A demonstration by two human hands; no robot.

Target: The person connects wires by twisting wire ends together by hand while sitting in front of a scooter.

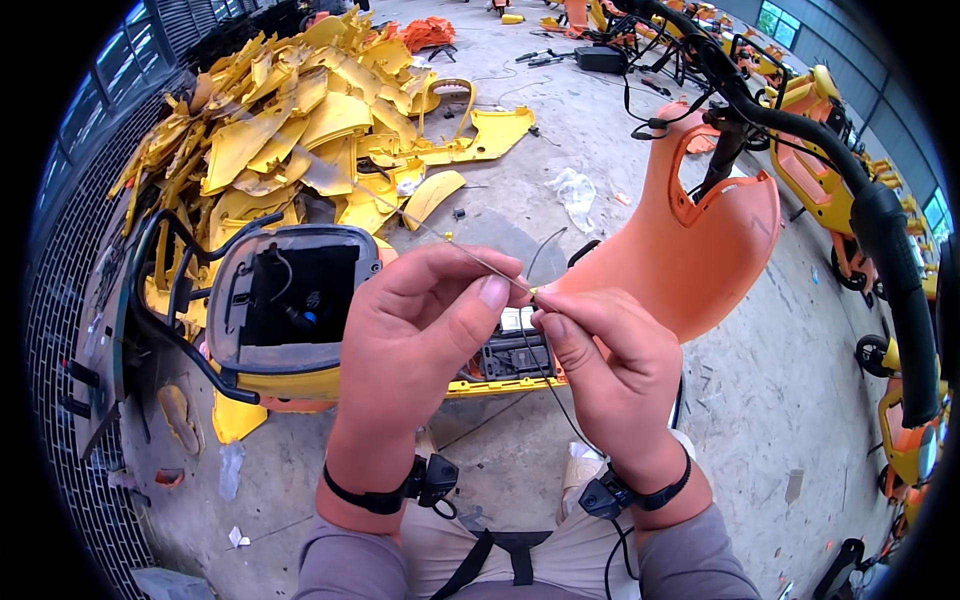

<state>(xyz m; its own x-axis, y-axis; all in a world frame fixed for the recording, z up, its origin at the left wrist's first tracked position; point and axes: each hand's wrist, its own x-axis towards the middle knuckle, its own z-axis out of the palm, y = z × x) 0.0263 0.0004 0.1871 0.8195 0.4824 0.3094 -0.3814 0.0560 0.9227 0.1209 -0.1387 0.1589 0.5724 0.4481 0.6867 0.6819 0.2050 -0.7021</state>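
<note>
A thin dark cable (470, 254) runs from the upper left through my fingers. My left hand (425, 330) pinches it between thumb and index finger. Close beside it, my right hand (610, 365) is closed on the cable too, with a tiny yellowish bit at its fingertips. Another dark strand (562, 405) hangs below the right fingers. Both hands are above a partly stripped scooter, whose open black compartment (315, 270) lies to the left. Under my fingertips a dark part (515, 357) sits in the yellow frame, partly covered by my hands.
An orange front shield (690, 270) and black handlebar (880, 240) rise on the right. A large heap of yellow panels (320, 110) fills the far left. Several scooters (820, 110) line the right side. Crumpled clear plastic (575, 197) lies on the concrete floor.
</note>
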